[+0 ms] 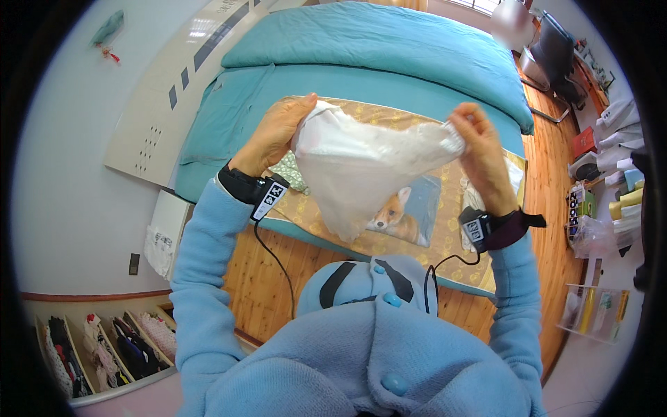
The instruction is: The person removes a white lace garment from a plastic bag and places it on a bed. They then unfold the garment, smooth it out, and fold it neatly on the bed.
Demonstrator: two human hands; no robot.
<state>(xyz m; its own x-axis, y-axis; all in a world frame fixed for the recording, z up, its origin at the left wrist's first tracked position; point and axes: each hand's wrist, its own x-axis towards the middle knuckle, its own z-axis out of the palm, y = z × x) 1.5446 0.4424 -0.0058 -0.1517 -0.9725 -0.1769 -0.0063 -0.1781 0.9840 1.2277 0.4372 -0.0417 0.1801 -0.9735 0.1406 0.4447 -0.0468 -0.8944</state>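
A thin white garment [368, 156] is stretched in the air between my two hands, above the bed. My left hand [272, 133] grips its bunched upper left corner. At the other end, my right hand [481, 149] pinches a gathered, elastic-looking edge. The lower part hangs down in a loose point. Its exact kind does not show. Beneath it lies a gold patterned mat [333, 221], bearing a flat blue-grey piece with a fox picture [417, 215], partly covered by the garment. A green patterned cloth [290, 174] shows by my left wrist.
Teal bedding [375, 42] covers the bed behind the mat. White cloths [514, 174] rest at the mat's right end. A divided drawer of folded clothes [104, 347] stands open at lower left. Shelves with items [590, 208] line the right wall, near a dark chair [552, 55].
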